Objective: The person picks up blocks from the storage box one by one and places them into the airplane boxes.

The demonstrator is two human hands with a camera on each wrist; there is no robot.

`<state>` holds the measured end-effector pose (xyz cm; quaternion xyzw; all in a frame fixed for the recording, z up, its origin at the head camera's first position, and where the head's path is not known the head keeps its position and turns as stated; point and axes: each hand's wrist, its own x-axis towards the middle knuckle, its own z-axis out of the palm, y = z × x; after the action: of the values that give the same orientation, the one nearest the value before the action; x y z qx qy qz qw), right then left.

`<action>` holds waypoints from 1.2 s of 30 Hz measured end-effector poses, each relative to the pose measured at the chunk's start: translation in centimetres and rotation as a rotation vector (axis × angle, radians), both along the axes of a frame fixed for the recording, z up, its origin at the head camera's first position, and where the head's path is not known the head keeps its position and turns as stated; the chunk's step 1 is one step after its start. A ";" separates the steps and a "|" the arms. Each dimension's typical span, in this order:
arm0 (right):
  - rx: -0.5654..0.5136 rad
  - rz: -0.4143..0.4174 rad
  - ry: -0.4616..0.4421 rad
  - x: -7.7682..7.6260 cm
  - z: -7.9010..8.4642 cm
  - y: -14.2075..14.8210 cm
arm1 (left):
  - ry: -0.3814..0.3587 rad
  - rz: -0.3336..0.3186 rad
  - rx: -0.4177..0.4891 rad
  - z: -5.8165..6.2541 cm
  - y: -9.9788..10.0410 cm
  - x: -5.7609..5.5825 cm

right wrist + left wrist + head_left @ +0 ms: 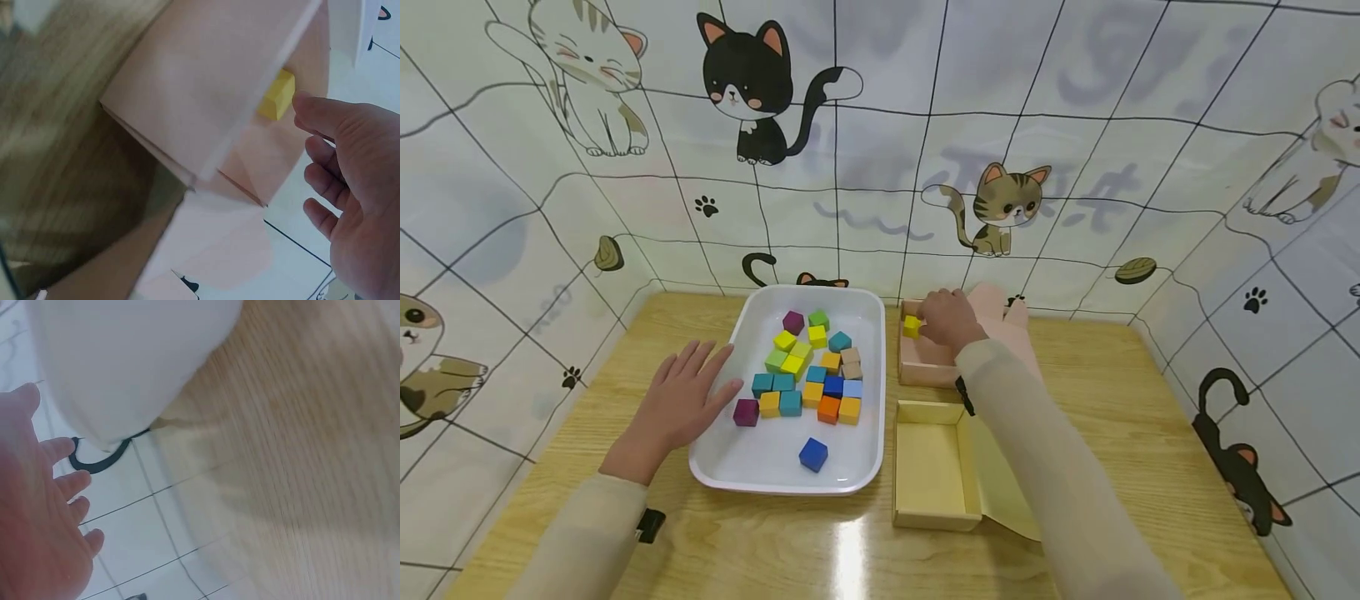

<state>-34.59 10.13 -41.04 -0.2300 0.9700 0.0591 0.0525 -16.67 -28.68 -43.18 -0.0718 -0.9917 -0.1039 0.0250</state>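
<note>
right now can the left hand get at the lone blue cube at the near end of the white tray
Probably yes: the left hand is open beside the white tray, and the lone blue cube sits apart from the other blocks, with only the tray's rim to clear.

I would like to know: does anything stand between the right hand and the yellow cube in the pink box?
Nothing visible does: the right hand is immediately beside the yellow cube. A wall of the pink box only hides part of the cube from the right wrist camera.
</note>
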 end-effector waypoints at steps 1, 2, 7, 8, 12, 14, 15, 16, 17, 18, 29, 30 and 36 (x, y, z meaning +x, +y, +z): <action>-0.002 0.002 -0.011 0.1 -0.2 -0.1 | -0.008 0.003 -0.004 -0.1 0.0 -0.4; -0.003 0.003 -0.021 0.2 -0.4 -0.1 | -0.016 0.006 -0.010 -0.2 0.0 -0.8; -0.043 -0.002 -0.035 1.0 -1.2 -0.3 | -0.048 0.019 -0.023 -1.1 0.7 -2.3; -0.053 -0.002 -0.036 1.1 -1.2 -0.2 | -0.055 0.018 -0.024 -1.2 0.9 -2.5; -0.089 -0.005 -0.048 1.5 -1.3 0.1 | -0.077 0.019 -0.025 -1.8 1.4 -2.7; -0.105 -0.009 -0.063 1.6 -1.3 0.3 | -0.081 0.022 -0.028 -2.0 1.5 -2.8; -0.110 -0.010 -0.067 1.6 -1.3 0.4 | -0.079 0.023 -0.026 -2.1 1.5 -2.7; -0.117 -0.011 -0.074 1.6 -1.3 0.5 | -0.077 0.023 -0.023 -2.2 1.6 -2.8; -0.120 -0.011 -0.075 1.6 -1.3 0.6 | -0.074 0.023 -0.021 -2.2 1.6 -2.8; -0.116 -0.009 -0.073 1.6 -1.3 0.7 | -0.070 0.022 -0.020 -2.3 1.7 -2.8; -0.134 0.029 -0.029 1.3 -1.5 0.4 | -0.064 0.037 -0.010 -2.7 1.9 -3.2; -0.132 0.042 -0.012 1.3 -1.3 0.3 | -0.064 0.039 -0.009 -2.7 1.9 -3.2; -0.098 0.100 0.057 1.9 0.9 -0.7 | -0.068 0.050 0.005 -2.4 1.8 -3.0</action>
<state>-32.71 9.42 -40.14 -0.2787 0.9601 0.0208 0.0107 -19.71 -26.86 -45.60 -0.0432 -0.9932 -0.1081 -0.0061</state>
